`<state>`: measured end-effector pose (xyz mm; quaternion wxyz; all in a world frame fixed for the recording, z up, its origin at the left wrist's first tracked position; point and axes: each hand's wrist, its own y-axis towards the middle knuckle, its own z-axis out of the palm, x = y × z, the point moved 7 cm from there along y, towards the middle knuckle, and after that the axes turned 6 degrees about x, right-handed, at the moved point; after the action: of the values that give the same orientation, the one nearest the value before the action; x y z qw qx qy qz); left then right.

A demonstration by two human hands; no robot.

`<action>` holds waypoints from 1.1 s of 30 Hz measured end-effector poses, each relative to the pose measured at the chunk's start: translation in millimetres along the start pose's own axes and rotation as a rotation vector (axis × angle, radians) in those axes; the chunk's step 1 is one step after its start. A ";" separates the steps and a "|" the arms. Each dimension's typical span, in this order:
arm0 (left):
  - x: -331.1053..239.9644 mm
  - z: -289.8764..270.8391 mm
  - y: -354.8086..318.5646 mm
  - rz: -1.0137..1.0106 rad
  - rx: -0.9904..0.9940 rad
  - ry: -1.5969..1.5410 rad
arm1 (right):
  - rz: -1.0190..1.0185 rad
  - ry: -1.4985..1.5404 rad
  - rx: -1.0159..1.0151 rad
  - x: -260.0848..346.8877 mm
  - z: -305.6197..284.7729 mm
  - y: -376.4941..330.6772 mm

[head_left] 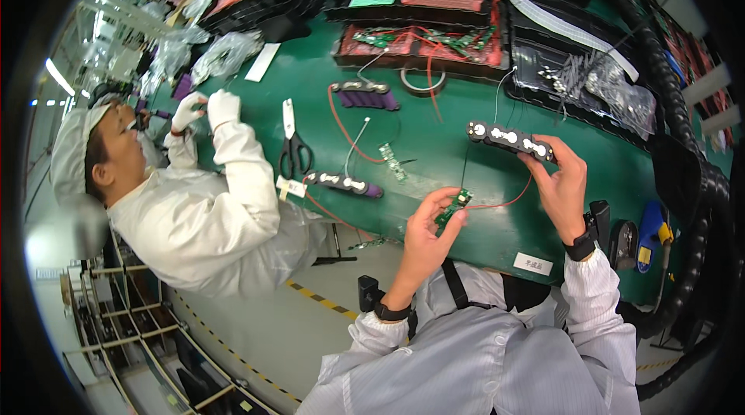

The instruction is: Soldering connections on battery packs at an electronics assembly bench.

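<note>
Above the green table (pixel 493 240), the person's left hand (pixel 431 223) pinches a small green circuit board (pixel 463 198); the right hand (pixel 562 181) grips one end of a black battery pack (pixel 500 136).

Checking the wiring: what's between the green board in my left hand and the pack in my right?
The head view shows a red wire and a thin dark wire there.

I count three battery packs (pixel 506 138), one in the right hand (pixel 560 182) and two lying down; one small circuit board (pixel 463 197) in the left hand (pixel 431 221), another board (pixel 393 163) near the packs, the boards (pixel 458 44) in the tray (pixel 473 71) too jumbled to count; one pair of scissors (pixel 290 138); one tape roll (pixel 423 93); two black wristbands (pixel 580 246).
</note>
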<state>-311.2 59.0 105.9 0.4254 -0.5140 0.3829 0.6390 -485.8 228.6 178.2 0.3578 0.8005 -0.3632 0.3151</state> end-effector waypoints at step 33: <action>-6.8 -5.3 33.1 0.166 -0.192 0.981 | 0.005 0.143 0.106 -47.8 59.3 46.5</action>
<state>-339.7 41.6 113.3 0.0940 -0.7583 0.5166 0.3863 -534.5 175.8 125.3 0.3392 0.7929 -0.3214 0.3912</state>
